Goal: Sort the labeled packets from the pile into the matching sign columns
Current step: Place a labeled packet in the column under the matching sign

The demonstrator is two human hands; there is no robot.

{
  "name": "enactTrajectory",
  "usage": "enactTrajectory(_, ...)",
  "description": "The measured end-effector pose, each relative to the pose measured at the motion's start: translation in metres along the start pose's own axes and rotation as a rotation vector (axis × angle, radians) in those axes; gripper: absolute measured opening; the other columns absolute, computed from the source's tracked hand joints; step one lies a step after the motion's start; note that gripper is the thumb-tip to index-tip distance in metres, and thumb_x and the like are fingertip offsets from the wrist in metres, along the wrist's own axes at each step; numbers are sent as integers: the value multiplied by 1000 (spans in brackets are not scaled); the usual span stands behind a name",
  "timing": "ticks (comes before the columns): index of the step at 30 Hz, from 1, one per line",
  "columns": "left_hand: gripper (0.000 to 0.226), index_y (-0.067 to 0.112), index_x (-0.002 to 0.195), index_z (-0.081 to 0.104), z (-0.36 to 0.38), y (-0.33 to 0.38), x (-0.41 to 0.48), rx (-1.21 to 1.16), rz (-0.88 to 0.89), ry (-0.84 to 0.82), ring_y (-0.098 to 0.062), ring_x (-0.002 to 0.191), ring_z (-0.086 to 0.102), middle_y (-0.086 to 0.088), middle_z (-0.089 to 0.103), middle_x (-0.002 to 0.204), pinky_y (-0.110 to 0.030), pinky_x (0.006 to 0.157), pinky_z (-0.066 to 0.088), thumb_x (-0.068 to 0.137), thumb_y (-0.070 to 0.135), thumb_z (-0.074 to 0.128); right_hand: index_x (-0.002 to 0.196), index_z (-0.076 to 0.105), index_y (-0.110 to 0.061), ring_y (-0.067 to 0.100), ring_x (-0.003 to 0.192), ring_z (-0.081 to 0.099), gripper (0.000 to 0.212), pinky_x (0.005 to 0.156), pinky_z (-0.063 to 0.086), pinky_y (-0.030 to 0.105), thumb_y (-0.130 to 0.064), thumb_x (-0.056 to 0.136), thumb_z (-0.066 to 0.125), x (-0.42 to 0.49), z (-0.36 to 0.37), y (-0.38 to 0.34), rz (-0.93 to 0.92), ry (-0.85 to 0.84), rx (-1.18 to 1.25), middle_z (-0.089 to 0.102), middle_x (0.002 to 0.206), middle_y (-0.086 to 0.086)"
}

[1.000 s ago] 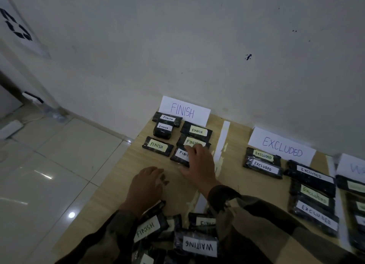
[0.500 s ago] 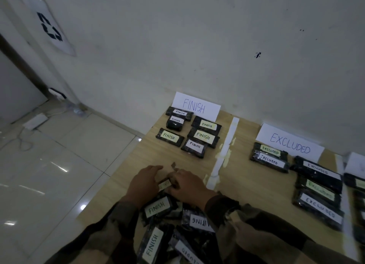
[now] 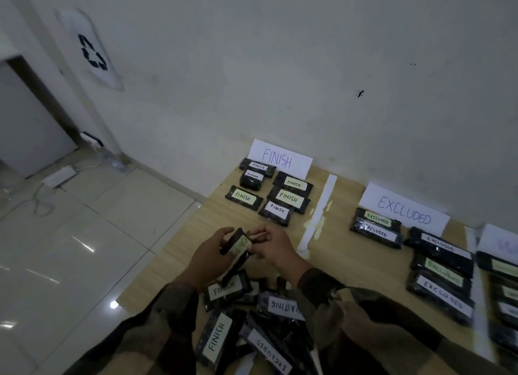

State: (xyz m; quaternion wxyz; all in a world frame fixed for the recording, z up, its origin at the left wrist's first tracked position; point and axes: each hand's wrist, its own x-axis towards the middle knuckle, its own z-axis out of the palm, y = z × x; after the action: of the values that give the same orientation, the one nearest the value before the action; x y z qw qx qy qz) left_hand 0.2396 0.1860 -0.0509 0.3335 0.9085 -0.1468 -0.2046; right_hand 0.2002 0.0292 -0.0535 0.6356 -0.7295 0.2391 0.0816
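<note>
Right, head view: we hold 1 dark packet over the table, at 12 o'clock from the pile. Our left hand wraps curled fingers round its left side; our right hand pinches the right end btw thumb and fingertips. The packet is tilted, pale label facing us, lettering too blurred to read.

The pile lies at 6 o'clock near our sleeves, w/ labels FINISH, WAITING and EXCLUDED showing.

At 12 o'clock the FINISH sign leans on the wall, w/ 6 FINISH packets in 2 short rows just in front of it. A white tape strip runs at 1 o'clock from our hands, btw that column and the next. At 3 o'clock the EXCLUDED sign stands w/ 5 EXCLUDED packets in front. A 3rd sign sits at the right edge, text cut off.

At 10 o'clock a recycling sheet hangs on the wall, and a power strip lies on the tiled floor at 9 o'clock.
</note>
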Motion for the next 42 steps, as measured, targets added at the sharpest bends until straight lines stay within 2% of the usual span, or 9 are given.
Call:
enactTrajectory(3,34,18,118,55,-2,18,4,-117,-61,48,-21,91,60,-7,64,104,-34,76,51,85,13,62,105,57,-12,20,82,62,33,63,51,28,2,78,71,-9,-12,-9,-7,47,94,63,96,10)
enactTrajectory(6,29,7,110,53,-2,40,3,-546,-258,110,-29,91,63,-16,64,106,-35,71,53,84,2,62,118,52,-16,19,91,58,46,62,48,22,-14,78,75,-22,-19,-8,-37,79,56,58,107,6)
enactTrajectory(9,30,1,113,51,3,53,-1,-875,-411,64,-33,91,66,-21,64,106,-38,71,56,84,0,60,121,50,-22,12,94,55,56,72,47,20,-33,74,79,-39,-23,3,-183,64,-121,53,112,1)
enactTrajectory(15,21,-2,109,56,25,71,-21,-996,-407,-90,-33,88,66,-17,66,96,-39,74,54,90,4,53,128,48,-20,18,108,49,62,86,44,30,-40,75,73,-62,-39,24,-430,229,-603,49,119,2)
enactTrajectory(19,41,8,123,46,38,78,-20,-777,-315,-26,-25,99,59,-13,60,113,-36,78,46,83,0,55,129,47,-19,19,110,47,63,83,43,30,-38,75,71,-76,-62,34,-429,266,-727,49,120,2)
enactTrajectory(23,56,15,130,41,48,81,-23,-354,-25,15,-19,97,51,-12,53,122,-30,78,43,79,1,61,130,46,-20,19,110,47,61,82,41,29,-38,76,68,-93,-91,49,-393,323,-833,49,121,1)
enactTrajectory(26,58,15,131,46,58,80,-22,73,247,38,-23,115,50,-8,53,128,-31,91,39,77,17,65,132,44,-20,20,110,48,61,83,40,30,-38,77,65,-109,-114,60,-337,373,-913,48,123,1)
enactTrajectory(30,64,11,124,55,86,91,-19,465,565,6,-32,109,57,-10,61,119,-44,85,50,69,44,51,136,41,-22,22,112,47,63,87,39,35,-40,80,62,-133,-145,77,-266,454,-986,47,127,0)
enactTrajectory(42,82,17,114,58,181,178,-46,735,1016,-77,-28,97,67,-5,68,107,-46,70,56,41,44,84,138,38,-25,20,121,44,67,98,34,36,-42,78,63,-228,-228,131,-11,679,-1006,46,133,-3)
